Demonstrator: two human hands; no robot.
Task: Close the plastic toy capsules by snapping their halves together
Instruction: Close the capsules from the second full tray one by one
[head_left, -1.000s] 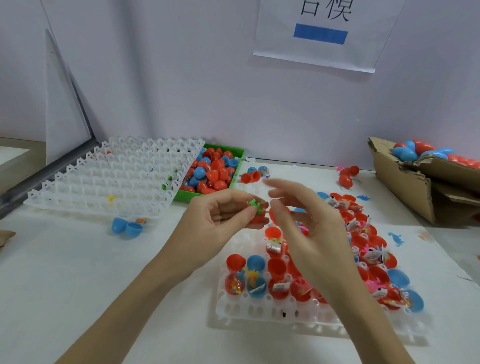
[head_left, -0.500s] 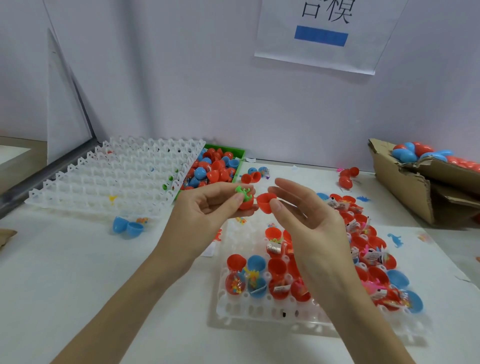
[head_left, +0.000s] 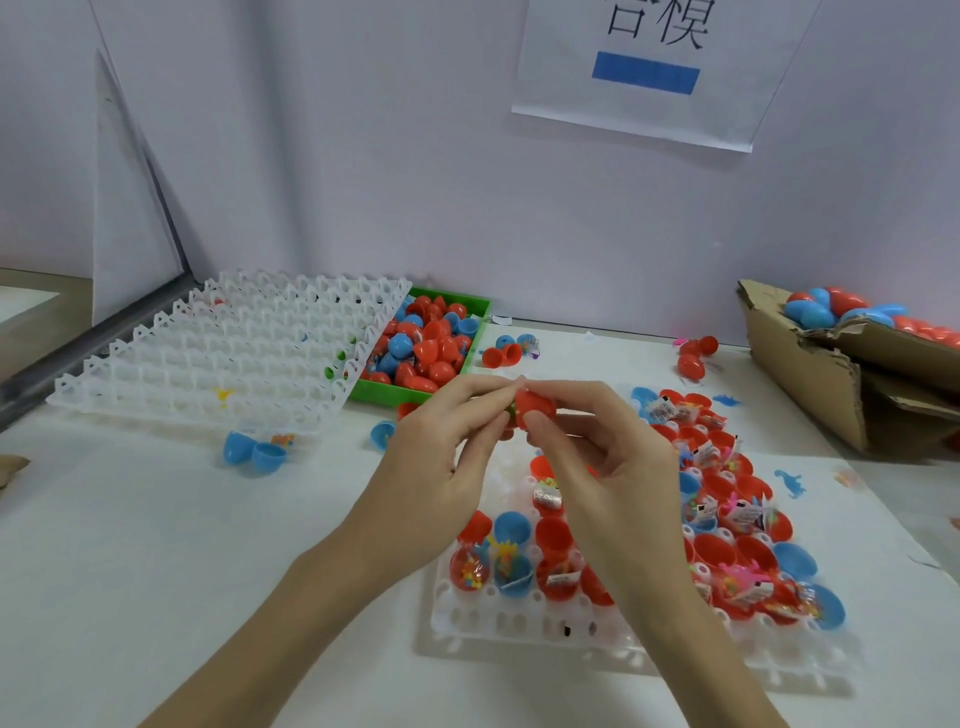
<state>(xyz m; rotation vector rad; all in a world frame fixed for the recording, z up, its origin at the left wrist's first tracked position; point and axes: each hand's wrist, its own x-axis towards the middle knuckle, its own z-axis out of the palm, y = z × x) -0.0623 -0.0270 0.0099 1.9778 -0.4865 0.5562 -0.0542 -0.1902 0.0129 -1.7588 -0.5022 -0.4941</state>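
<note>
Both hands are raised together above the white desk (head_left: 130, 545), meeting over the far edge of the near tray (head_left: 519, 621). Between them sits a red capsule (head_left: 535, 408), small and glossy. The left hand (head_left: 441, 457) pinches its left side with thumb and fingertips, and the right hand (head_left: 613, 467) pinches the rounded red half from the other side, thumb below and forefinger on top. Each grip is clamped on the capsule. A sliver of green shows at the seam where the two halves meet; whether they are fully snapped I cannot tell, since fingers cover most of the join.

The near tray is white plastic with cup-like wells, and it holds many open capsule halves (head_left: 727, 561), mostly red with a few blue, several stuffed with little toys and printed slips. Farther back on the left lies a second white tray (head_left: 223, 353), its wells almost bare. Just beside it stands a green bin (head_left: 395, 395) heaped with red and blue capsules. A blue capsule lying open (head_left: 254, 452) rests on the desk in front of the far tray. At the right edge a torn cardboard box (head_left: 810, 384) carries more red and blue capsules. A paper sign (head_left: 649, 73) hangs on the wall behind.
</note>
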